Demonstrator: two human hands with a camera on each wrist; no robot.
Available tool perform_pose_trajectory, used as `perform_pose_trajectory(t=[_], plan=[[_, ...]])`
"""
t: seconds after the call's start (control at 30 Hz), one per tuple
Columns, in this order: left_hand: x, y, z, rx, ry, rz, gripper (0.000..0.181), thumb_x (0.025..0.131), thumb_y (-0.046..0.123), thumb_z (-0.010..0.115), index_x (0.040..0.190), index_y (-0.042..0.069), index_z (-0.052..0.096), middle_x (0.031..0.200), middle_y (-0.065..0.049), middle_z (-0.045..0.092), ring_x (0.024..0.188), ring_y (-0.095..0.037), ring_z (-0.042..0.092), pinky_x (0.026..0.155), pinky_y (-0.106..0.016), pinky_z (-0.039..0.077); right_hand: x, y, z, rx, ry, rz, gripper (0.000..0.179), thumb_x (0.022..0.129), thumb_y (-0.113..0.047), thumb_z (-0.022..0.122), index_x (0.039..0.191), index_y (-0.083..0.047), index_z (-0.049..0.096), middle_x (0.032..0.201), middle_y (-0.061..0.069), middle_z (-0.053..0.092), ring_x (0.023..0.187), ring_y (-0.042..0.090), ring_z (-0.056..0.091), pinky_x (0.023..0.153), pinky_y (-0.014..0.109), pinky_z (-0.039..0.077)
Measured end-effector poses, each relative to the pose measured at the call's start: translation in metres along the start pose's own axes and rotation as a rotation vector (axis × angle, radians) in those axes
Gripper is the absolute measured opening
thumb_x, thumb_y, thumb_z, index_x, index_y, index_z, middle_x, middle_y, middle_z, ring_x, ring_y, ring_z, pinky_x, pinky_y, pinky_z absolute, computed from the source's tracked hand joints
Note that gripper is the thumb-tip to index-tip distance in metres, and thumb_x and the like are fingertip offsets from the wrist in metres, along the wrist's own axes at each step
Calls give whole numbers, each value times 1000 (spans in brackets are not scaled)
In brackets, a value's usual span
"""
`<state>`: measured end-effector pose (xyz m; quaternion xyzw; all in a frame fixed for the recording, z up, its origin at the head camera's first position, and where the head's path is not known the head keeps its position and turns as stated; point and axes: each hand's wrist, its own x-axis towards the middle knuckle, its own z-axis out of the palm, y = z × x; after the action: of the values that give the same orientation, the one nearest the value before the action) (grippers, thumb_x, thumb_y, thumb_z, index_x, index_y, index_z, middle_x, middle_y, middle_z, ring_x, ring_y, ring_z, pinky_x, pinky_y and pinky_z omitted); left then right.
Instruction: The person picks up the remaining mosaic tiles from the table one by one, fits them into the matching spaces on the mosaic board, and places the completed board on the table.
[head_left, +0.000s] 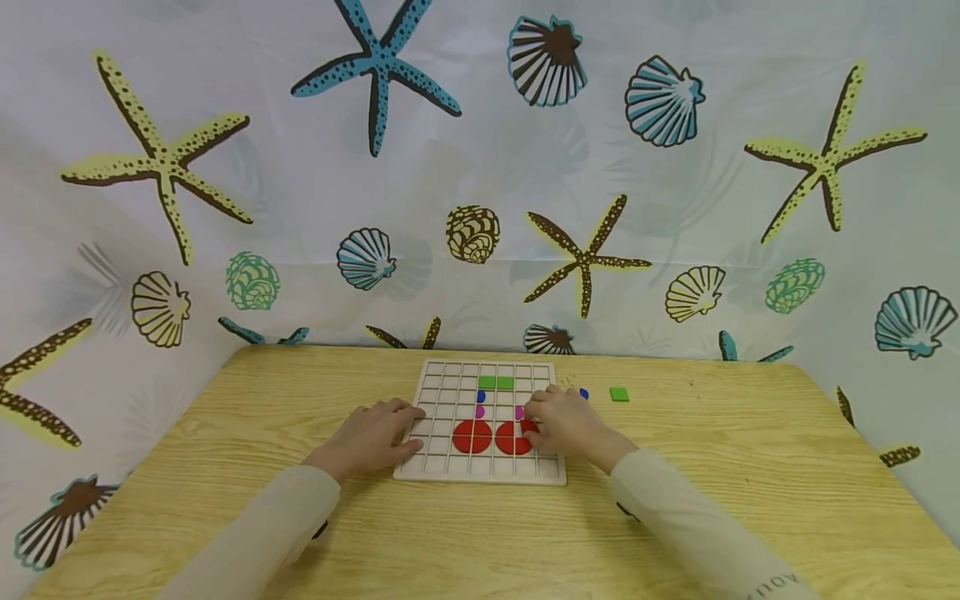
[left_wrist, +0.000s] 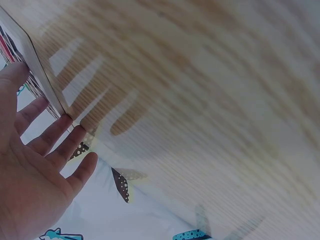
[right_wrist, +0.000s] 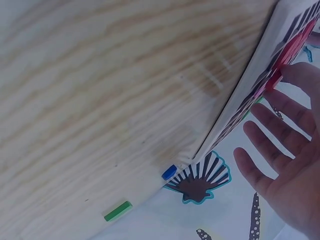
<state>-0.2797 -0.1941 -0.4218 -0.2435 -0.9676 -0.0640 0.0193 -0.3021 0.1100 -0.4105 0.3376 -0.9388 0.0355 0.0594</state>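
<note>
A pale grid board [head_left: 480, 480] lies on the table. My left hand [head_left: 369, 436] rests at its left edge, fingers fairly straight and touching the rim. Over the right side, my right hand [head_left: 570, 423] pinches a red quarter-circle piece [right_wrist: 273, 80] between thumb and index finger. That piece is at the upper right of the second red circle [head_left: 510, 439], partly hidden by the fingers. A full red circle [head_left: 462, 428] sits to the left. Above are two green squares [head_left: 487, 382], a blue piece [head_left: 481, 397] and pink pieces [head_left: 480, 412].
Beyond my right hand, a loose blue piece [head_left: 583, 393] and a loose green square [head_left: 618, 394] lie on the wooden table [head_left: 712, 450]. A curtain [head_left: 480, 150] printed with starfish and shells hangs behind and at both sides.
</note>
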Motion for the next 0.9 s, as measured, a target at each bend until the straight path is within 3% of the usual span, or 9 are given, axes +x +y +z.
perform_pose_trajectory(t=[0.3, 0.9], plan=[[0, 0, 0, 4, 14, 8, 46, 88, 39, 58, 127, 15, 54, 125, -9, 54, 109, -31, 55, 86, -53, 42, 4, -2, 1, 3, -6, 1, 22, 84, -30, 64, 96, -12, 67, 99, 1, 64, 89, 19, 55, 73, 38, 46], [0, -2, 3, 6, 7, 2, 47, 88, 40, 57, 128, 15, 53, 126, -9, 53, 111, -32, 54, 86, -55, 41, 6, -5, 1, 17, -32, 34, 22, 85, -29, 63, 96, -11, 66, 101, 1, 63, 89, 19, 53, 73, 36, 45]])
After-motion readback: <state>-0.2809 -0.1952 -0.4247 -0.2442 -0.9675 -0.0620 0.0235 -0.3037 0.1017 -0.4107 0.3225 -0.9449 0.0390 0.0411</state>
